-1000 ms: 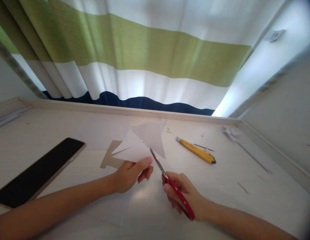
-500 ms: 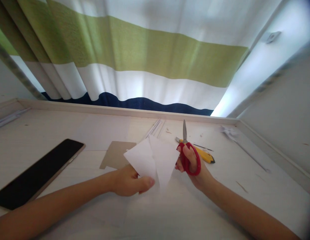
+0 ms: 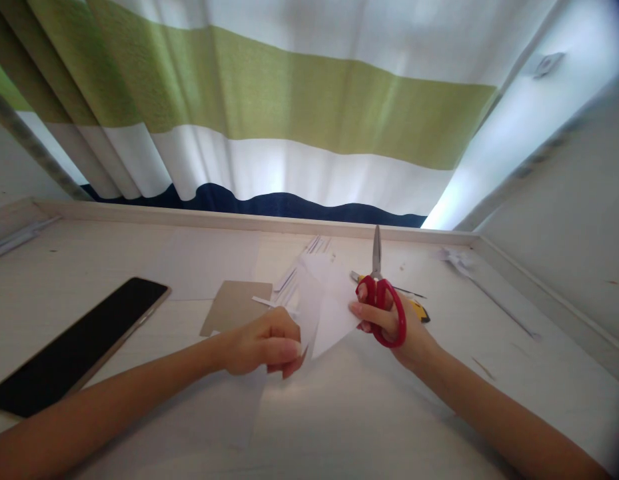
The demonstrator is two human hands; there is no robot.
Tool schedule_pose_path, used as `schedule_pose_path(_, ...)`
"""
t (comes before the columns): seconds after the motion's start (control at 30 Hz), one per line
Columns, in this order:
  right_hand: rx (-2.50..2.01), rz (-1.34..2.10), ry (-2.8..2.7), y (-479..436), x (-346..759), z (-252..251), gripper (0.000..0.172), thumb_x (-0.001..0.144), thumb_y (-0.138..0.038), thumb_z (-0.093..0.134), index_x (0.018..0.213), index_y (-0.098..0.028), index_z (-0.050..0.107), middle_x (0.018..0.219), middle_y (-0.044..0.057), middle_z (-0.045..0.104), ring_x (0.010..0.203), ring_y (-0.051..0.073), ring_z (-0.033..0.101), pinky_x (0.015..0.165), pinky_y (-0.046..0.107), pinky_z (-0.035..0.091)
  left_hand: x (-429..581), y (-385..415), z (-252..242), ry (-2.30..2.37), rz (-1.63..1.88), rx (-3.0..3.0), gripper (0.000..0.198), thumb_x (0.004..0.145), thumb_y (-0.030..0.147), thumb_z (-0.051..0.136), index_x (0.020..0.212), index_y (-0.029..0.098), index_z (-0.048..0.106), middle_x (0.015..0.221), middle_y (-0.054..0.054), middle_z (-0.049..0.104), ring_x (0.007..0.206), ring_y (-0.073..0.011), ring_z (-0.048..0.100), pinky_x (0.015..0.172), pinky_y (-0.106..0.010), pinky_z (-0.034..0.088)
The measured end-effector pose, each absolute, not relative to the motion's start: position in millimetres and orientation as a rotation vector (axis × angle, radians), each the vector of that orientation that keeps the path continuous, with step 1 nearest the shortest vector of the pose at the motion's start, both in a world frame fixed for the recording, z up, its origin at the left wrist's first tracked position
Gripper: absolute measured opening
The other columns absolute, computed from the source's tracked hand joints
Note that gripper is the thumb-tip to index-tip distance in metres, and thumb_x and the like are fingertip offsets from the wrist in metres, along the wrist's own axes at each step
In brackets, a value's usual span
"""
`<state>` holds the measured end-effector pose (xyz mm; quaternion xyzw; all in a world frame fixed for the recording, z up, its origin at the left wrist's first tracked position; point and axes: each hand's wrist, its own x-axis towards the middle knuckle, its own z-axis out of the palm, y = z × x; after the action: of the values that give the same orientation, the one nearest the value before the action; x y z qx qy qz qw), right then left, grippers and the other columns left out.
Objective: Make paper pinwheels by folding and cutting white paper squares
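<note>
While your left hand (image 3: 266,341) pinches the lower corner of a thin white triangular sheet of paper (image 3: 325,310) between thumb and curled fingers, your right hand (image 3: 389,327) steadies the paper's opposite edge with its fingertips. That right hand is also closed through the glossy red plastic loops of a pair of scissors (image 3: 382,293), whose narrow grey metal blades point straight up and away from you, pressed together. The paper stands lifted off the pale, matt wooden tabletop (image 3: 369,413), between your two hands, its surface smooth with a soft crease down the middle. Just behind your left hand lies a flat brown cardboard cut-out (image 3: 232,312) with a notched edge, and beside it a few slim white paper strips (image 3: 289,280). A yellow utility knife (image 3: 416,310) peeks out behind the scissors. Well to your left rests a long black glassy tablet (image 3: 76,343). A striped fabric curtain (image 3: 269,113) of green, white and navy hangs beyond the table's raised rim.
</note>
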<state>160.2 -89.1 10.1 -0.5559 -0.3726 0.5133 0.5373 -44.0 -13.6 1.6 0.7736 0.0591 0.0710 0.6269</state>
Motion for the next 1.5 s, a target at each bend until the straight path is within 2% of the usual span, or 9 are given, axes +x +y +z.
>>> schedule_pose_path(0.17, -1.304, 1.135, -0.887, -91, 158, 4, 0.028, 0.059, -0.021, 0.072, 0.073, -0.018, 0.048, 0.061, -0.007, 0.053, 0.049, 0.007, 0.052, 0.047, 0.019, 0.041, -37, -26, 6, 0.237, 0.036, 2.011, 0.039, 0.075, 0.051, 0.048, 0.064, 0.013, 0.056, 0.050, 0.004, 0.043, 0.046, -0.0072, 0.039, 0.044, -0.018, 0.030)
schedule_pose_path(0.33, -1.295, 1.127, -0.949, -98, 153, 3, 0.028, 0.059, -0.016, 0.072, 0.071, -0.018, 0.048, 0.060, -0.007, 0.052, 0.048, 0.008, 0.055, 0.047, 0.020, 0.044, -35, -35, 6, 0.506, 0.137, 2.029, 0.038, 0.086, 0.041, 0.033, 0.073, 0.014, 0.057, 0.053, 0.004, 0.042, 0.052, -0.0074, 0.043, 0.050, -0.016, 0.034)
schedule_pose_path(0.7, -1.291, 1.181, -1.062, -102, 149, -1, 0.022, 0.064, -0.019, 0.069, 0.067, -0.016, 0.048, 0.052, -0.007, 0.055, 0.041, 0.006, 0.052, 0.042, 0.016, 0.043, -32, -30, -3, 0.657, 0.454, 1.779, 0.045, 0.086, 0.039, 0.028, 0.065, 0.012, 0.056, 0.043, 0.005, 0.041, 0.041, -0.0068, 0.037, 0.045, -0.019, 0.031)
schedule_pose_path(0.93, -1.314, 1.211, -1.002, -105, 140, -1, 0.027, 0.061, -0.020, 0.072, 0.066, -0.017, 0.046, 0.052, -0.008, 0.055, 0.041, 0.005, 0.052, 0.041, 0.015, 0.042, -31, -38, -1, 0.585, 0.327, 1.897, 0.033, 0.084, 0.033, 0.036, 0.071, 0.013, 0.059, 0.053, 0.004, 0.046, 0.050, -0.0072, 0.045, 0.049, -0.017, 0.034)
schedule_pose_path(1.13, -1.285, 1.304, -1.058, -111, 139, -3, 0.030, 0.062, -0.027, 0.071, 0.070, -0.018, 0.044, 0.054, -0.007, 0.054, 0.044, 0.007, 0.053, 0.043, 0.017, 0.044, -31, -41, 2, 0.558, 0.275, 1.942, 0.033, 0.085, 0.030, 0.035, 0.077, 0.013, 0.062, 0.052, 0.005, 0.047, 0.047, -0.0061, 0.043, 0.048, -0.016, 0.034)
schedule_pose_path(1.23, -1.200, 1.338, -1.118, -113, 141, -6, 0.032, 0.066, -0.039, 0.067, 0.076, -0.018, 0.045, 0.064, -0.004, 0.057, 0.043, 0.007, 0.053, 0.041, 0.018, 0.042, -32, -40, 3, 0.631, 0.319, 1.929, 0.039, 0.085, 0.029, 0.034, 0.065, 0.012, 0.062, 0.048, 0.005, 0.046, 0.045, -0.0059, 0.042, 0.048, -0.017, 0.034)
schedule_pose_path(1.33, -1.100, 1.391, -1.222, -115, 144, -13, 0.035, 0.075, -0.052, 0.051, 0.082, -0.019, 0.043, 0.071, -0.001, 0.056, 0.040, 0.006, 0.048, 0.038, 0.020, 0.035, -33, -38, 3, 0.689, 0.429, 1.893, 0.044, 0.086, 0.032, 0.033, 0.058, 0.011, 0.061, 0.045, 0.004, 0.045, 0.044, -0.0064, 0.041, 0.049, -0.018, 0.035)
schedule_pose_path(1.43, -1.044, 1.350, -1.377, -115, 147, -20, 0.047, 0.074, -0.064, 0.039, 0.088, -0.019, 0.042, 0.076, 0.002, 0.050, 0.052, 0.010, 0.045, 0.048, 0.025, 0.037, -34, -36, 3, 0.710, 0.558, 1.806, 0.042, 0.086, 0.034, 0.032, 0.067, 0.011, 0.062, 0.044, 0.005, 0.043, 0.042, -0.0071, 0.040, 0.049, -0.020, 0.035)
schedule_pose_path(1.5, -1.044, 1.359, -1.456, -115, 147, -23, 0.052, 0.072, -0.067, 0.037, 0.091, -0.020, 0.042, 0.076, 0.001, 0.046, 0.059, 0.012, 0.040, 0.057, 0.028, 0.038, -33, -36, 3, 0.745, 0.662, 1.744, 0.042, 0.086, 0.035, 0.032, 0.064, 0.012, 0.061, 0.042, 0.005, 0.042, 0.043, -0.0077, 0.041, 0.051, -0.020, 0.037)
